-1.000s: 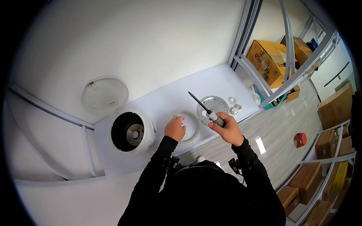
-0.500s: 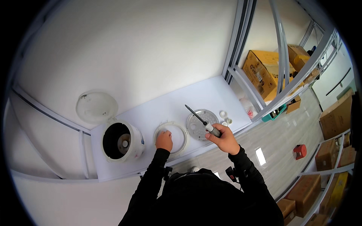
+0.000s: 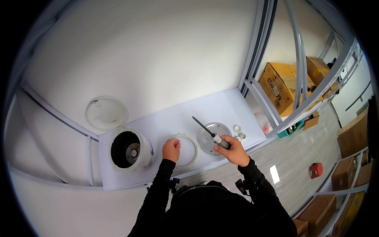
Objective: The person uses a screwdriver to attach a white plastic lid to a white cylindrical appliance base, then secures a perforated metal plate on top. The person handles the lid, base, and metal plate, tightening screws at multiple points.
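Observation:
My right hand grips a screwdriver by its grey and white handle, and the dark shaft points up and to the left. The tool hangs over a round perforated metal disc on the white table. My left hand is curled closed above the left rim of a white plastic ring. Its fingertips are pinched together, and what they hold, if anything, cannot be made out. To the left stands a white rice cooker body with its lid raised, showing a dark interior.
Small white round parts lie right of the disc. The white table meets a wall at the back. Metal frame posts stand at the right, with yellow cartons beyond. A red stool and shelved boxes are farther right.
My left hand has shifted left relative to the ring, from over its opening to its left rim. The screwdriver stays in my right hand. The whole view has shifted slightly.

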Motion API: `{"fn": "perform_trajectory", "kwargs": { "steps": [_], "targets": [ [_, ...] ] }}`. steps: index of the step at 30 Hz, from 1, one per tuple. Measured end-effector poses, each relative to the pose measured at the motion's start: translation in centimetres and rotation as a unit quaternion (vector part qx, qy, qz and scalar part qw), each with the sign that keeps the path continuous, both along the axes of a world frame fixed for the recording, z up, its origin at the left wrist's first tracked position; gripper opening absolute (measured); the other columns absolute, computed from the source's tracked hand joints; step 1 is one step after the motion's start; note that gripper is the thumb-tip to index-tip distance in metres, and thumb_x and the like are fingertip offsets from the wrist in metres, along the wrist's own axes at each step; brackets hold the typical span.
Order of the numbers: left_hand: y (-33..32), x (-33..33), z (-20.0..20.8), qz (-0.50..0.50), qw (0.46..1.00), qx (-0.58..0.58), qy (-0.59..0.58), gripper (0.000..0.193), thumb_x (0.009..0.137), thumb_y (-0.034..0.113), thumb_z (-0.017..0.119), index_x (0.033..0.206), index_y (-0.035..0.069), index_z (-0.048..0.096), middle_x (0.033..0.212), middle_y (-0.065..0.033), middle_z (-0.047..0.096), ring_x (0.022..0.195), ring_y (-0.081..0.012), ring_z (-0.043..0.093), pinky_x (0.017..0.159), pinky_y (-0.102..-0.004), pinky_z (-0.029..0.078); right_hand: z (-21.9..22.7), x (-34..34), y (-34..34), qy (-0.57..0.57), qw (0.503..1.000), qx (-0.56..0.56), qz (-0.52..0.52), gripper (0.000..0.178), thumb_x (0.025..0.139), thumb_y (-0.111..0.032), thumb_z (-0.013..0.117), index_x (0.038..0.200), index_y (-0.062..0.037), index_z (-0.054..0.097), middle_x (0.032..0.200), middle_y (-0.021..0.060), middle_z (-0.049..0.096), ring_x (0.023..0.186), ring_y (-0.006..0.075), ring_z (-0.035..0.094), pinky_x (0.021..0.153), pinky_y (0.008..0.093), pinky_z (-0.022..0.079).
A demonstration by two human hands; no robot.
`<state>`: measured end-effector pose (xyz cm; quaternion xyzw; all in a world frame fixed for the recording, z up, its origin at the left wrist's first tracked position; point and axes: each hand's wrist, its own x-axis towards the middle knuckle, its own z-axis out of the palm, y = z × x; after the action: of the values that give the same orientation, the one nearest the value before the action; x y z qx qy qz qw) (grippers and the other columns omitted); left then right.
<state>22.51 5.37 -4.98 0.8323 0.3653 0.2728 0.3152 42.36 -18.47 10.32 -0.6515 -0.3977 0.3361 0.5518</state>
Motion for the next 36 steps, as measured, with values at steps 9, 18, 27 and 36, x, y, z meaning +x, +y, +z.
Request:
{"fn": "perform_trajectory", "kwargs": {
  "steps": [9,18,27,36],
  "targets": [
    [-1.5,0.9,8.5,-0.042,0.884,-0.320,-0.338,0.013,0.100,0.007,0.066,0.112,0.001,0.068,0.095,-0.0060,0.070,0.080,-0.0158,0.067,0.076,-0.0323,0.056,-0.4,-0.7,1.5,-0.050,0.997,-0.015,0.048,0.028,0.092,-0.023,0.078,0.107,-0.0007,0.070,0.075,0.0017,0.058,0.070,0.0102,0.051,0.064,0.0294,0.045],
    [-1.5,0.5,10.4,-0.094,0.781,-0.406,-0.466,0.019,0.100,0.008,0.067,0.116,-0.003,0.067,0.095,-0.0095,0.070,0.082,-0.0155,0.066,0.076,-0.0309,0.055,-1.7,-0.5,1.9,-0.033,0.994,-0.020,0.099,0.032,0.100,-0.029,0.070,0.113,0.0007,0.068,0.078,0.0018,0.061,0.072,0.0098,0.052,0.066,0.0277,0.045],
    [-1.9,0.8,11.7,-0.084,0.798,-0.430,-0.413,0.019,0.102,0.013,0.066,0.114,-0.001,0.065,0.096,-0.0060,0.067,0.088,-0.0163,0.065,0.079,-0.0328,0.054,-2.7,0.0,2.1,0.018,0.995,-0.017,0.097,0.034,0.100,-0.027,0.070,0.120,0.0000,0.067,0.086,0.0051,0.068,0.076,0.0106,0.062,0.071,0.0284,0.051],
    [-1.4,0.5,13.0,-0.047,0.762,-0.465,-0.448,0.022,0.101,0.017,0.068,0.113,-0.002,0.067,0.091,-0.0030,0.066,0.080,-0.0124,0.062,0.072,-0.0287,0.052,0.0,-1.0,3.1,-0.224,0.967,0.081,0.086,0.038,0.096,-0.021,0.072,0.128,-0.0022,0.065,0.102,0.0140,0.069,0.089,0.0254,0.068,0.080,0.0340,0.053]
  ]
}}
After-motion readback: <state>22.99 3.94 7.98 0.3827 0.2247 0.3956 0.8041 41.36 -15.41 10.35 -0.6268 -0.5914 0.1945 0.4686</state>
